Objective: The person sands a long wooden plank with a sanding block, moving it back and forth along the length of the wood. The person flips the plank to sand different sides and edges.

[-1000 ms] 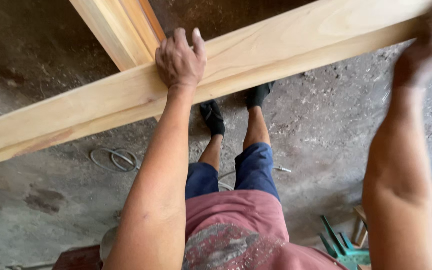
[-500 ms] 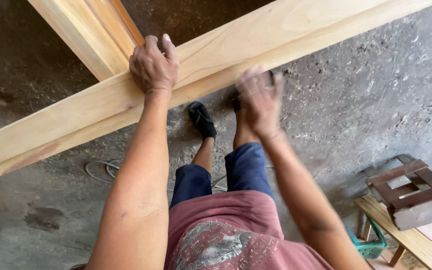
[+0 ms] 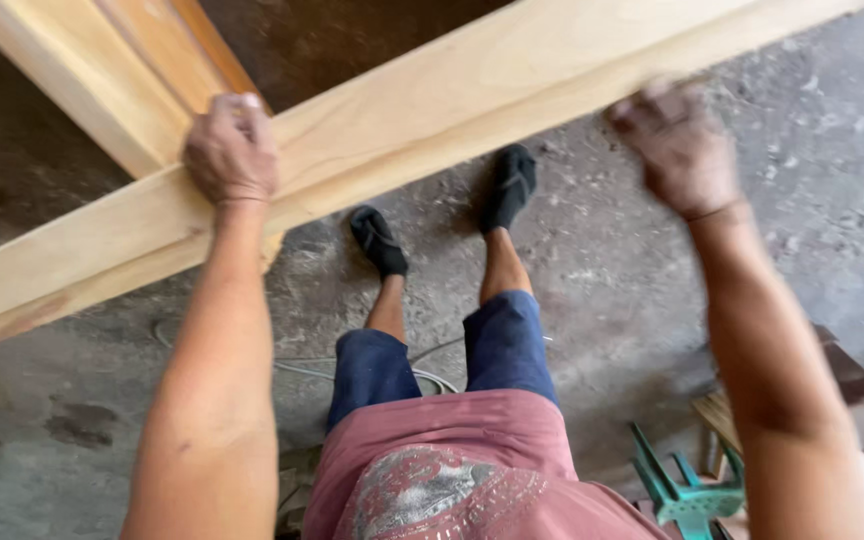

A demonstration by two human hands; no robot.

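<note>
Person had a long pale board (image 3: pixel 432 130) running diagonally across in front of them, held up off the concrete floor (image 3: pixel 812 210), its low end at the left and its high end up at the top right. It crossed over a second, more orange timber piece (image 3: pixel 132 70) at the top left. Left hand (image 3: pixel 232 150) was clamped down over the board's near edge right by that crossing, fingers curled over the top face. Right hand (image 3: pixel 677 140) was at the near edge further up, but it was blurred, so I couldn't tell if it was gripping or just touching.

My take: with a board that long, hands spread wide was the right call, and a full wrap beat fingertips.

Wood looked planed, smooth, with faint grain and square edges. Floor was rough, dusty and stained. A teal plastic stool (image 3: pixel 687 490) sat at the bottom right.
</note>
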